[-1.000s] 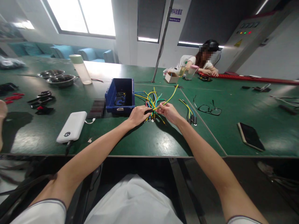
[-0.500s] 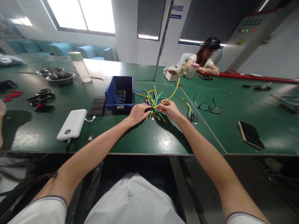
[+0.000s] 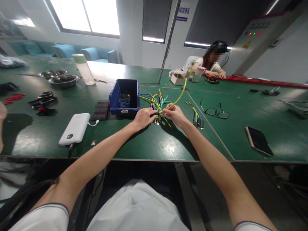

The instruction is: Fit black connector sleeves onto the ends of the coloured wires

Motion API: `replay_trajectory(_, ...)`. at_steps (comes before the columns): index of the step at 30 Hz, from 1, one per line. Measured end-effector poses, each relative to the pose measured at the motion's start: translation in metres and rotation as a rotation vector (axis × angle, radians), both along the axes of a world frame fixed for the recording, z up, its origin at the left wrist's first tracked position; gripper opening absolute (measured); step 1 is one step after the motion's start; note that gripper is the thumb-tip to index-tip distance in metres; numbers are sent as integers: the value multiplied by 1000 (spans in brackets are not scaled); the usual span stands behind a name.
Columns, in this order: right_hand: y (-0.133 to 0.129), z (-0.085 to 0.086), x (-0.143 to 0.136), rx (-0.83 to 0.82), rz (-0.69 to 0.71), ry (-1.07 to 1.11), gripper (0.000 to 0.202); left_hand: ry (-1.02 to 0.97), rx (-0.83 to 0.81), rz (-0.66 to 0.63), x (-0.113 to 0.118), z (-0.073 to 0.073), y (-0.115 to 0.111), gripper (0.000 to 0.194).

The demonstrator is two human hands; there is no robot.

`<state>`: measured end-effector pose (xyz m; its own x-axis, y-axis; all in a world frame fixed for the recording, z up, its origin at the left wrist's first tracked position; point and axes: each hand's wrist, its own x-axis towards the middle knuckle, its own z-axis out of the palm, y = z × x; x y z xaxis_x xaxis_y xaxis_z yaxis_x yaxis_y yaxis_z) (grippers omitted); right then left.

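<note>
Between finger and thumb my right hand [image 3: 176, 114] pinches a yellow wire [image 3: 180, 96], whose free end curves up and to the right. My left hand [image 3: 144, 118] is closed on a small black sleeve [image 3: 154, 114] that meets the wire's near end; whether the wire sits inside it I cannot tell. Under and behind both hands lies a loose pile of blue, yellow and green wires [image 3: 157, 99], some with ring terminals. To the right, a smaller bunch of wires with black sleeves [image 3: 198, 119] rests on the table. A blue bin [image 3: 124, 111] with black pieces inside stands beside my left hand.
Eyeglasses [image 3: 218, 113] and a phone [image 3: 259, 141] lie to the right. A white power bank [image 3: 75, 129], a bottle [image 3: 84, 70] and metal bowls [image 3: 63, 82] are on the left. A pole [image 3: 167, 48] rises behind the wires. Another person [image 3: 214, 61] sits across the green table.
Both hands keep nearly the same place and grip. The yellow wire's free end has shifted very slightly; the whole view has moved a little.
</note>
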<state>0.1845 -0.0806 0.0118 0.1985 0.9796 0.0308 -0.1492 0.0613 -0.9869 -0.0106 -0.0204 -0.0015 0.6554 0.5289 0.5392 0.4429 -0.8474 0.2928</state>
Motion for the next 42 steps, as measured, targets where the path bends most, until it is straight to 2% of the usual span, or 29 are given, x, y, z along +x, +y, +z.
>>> replay_trajectory(30,-2,4,-1,-27,42,132,42,-78,-29,-54,0,2,0,27)
replay_trajectory(42,-2,5,1,-21,57,135,42,-165,-112,-87,1,2,1,34)
